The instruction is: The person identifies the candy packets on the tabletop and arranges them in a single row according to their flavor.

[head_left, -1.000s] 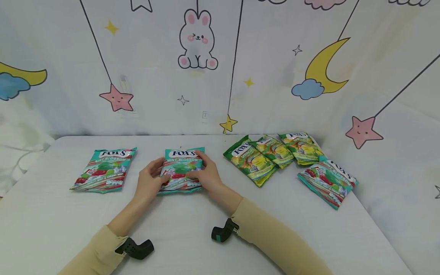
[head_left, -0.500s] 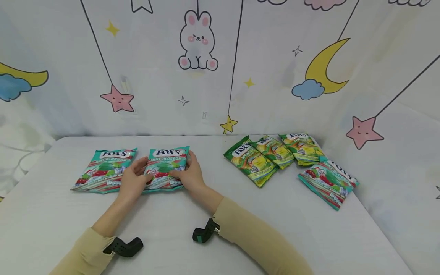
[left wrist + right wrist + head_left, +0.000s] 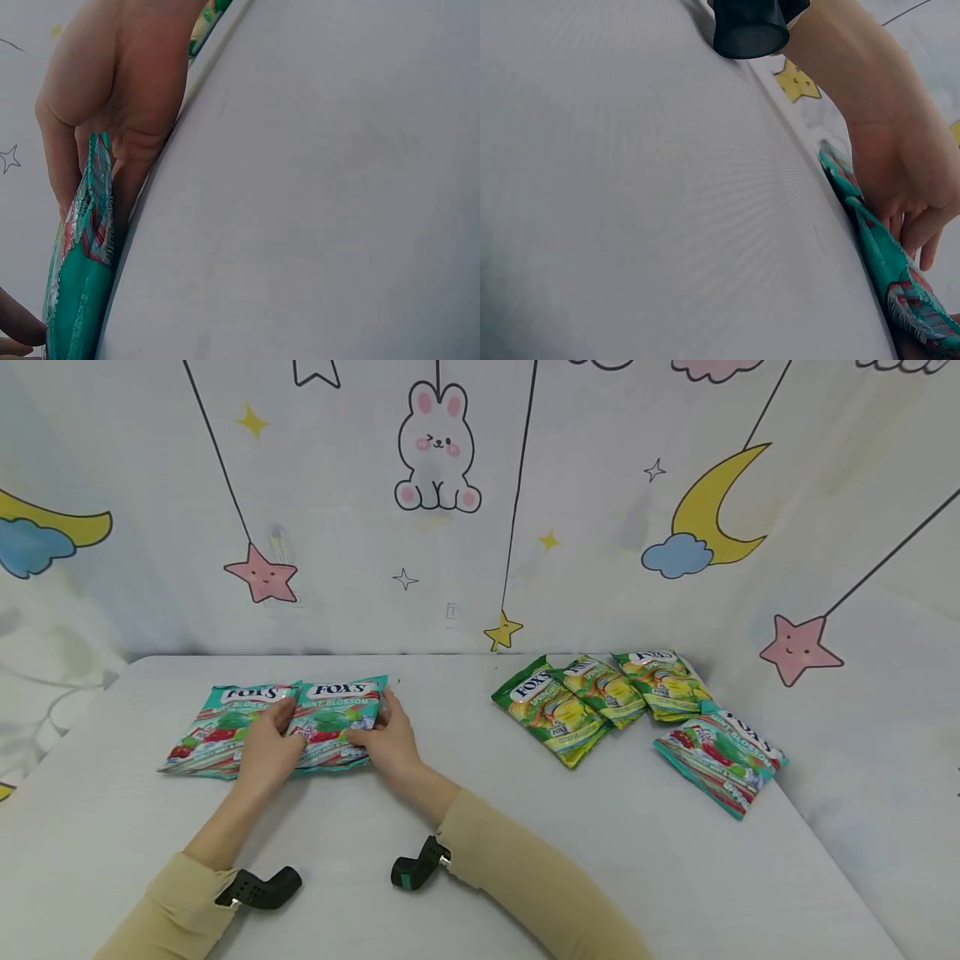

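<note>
A teal FOX'S Mint Blossom candy bag [image 3: 333,714] lies between my hands in the head view. My left hand [image 3: 264,750] grips its left side, thumb on the printed face. It overlaps a second teal candy bag [image 3: 213,739] lying flat just to the left. At the right edge my right hand [image 3: 393,742] pinches the bag, thumb in front and fingers partly hidden behind. The left wrist view has the right hand [image 3: 120,82] around the bag's edge. In the right wrist view the left hand [image 3: 907,165] reaches down over the teal bags.
Several green-and-yellow FOX'S bags [image 3: 555,710] lie fanned out at the back right of the white table [image 3: 510,877]. Another teal bag [image 3: 723,756] lies tilted near the right edge. A white cloth with cartoon prints [image 3: 337,527] hangs behind the table.
Both hands have moved left, bringing the held candy bag from the table's middle up against the left teal bag, where their edges now meet. The other bags have not moved.
</note>
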Tool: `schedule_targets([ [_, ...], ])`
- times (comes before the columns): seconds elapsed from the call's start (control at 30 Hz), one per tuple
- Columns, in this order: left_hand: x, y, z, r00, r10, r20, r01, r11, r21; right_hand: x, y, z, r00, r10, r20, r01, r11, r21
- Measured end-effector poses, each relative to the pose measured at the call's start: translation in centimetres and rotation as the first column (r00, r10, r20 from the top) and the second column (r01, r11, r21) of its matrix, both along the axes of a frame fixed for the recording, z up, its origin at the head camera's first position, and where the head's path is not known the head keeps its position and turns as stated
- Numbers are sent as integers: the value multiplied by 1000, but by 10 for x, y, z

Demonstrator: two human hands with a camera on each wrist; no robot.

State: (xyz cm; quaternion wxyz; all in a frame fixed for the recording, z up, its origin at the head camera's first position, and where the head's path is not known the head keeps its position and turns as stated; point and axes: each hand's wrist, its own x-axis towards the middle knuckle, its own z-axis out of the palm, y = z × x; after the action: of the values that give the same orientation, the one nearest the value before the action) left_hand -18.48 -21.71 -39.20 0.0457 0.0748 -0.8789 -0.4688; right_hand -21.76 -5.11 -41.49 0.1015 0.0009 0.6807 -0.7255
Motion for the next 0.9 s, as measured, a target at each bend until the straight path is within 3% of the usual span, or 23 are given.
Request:
schedule_targets([
  [0.63, -6, -39, -1, 995, 95, 25, -95, 995, 9, -3, -39, 2, 997, 53, 49, -50, 997, -63],
  [0.9, -6, -43, 2, 992, 117, 50, -120, 991, 61, -6, -41, 3, 996, 80, 51, -76, 994, -74],
])
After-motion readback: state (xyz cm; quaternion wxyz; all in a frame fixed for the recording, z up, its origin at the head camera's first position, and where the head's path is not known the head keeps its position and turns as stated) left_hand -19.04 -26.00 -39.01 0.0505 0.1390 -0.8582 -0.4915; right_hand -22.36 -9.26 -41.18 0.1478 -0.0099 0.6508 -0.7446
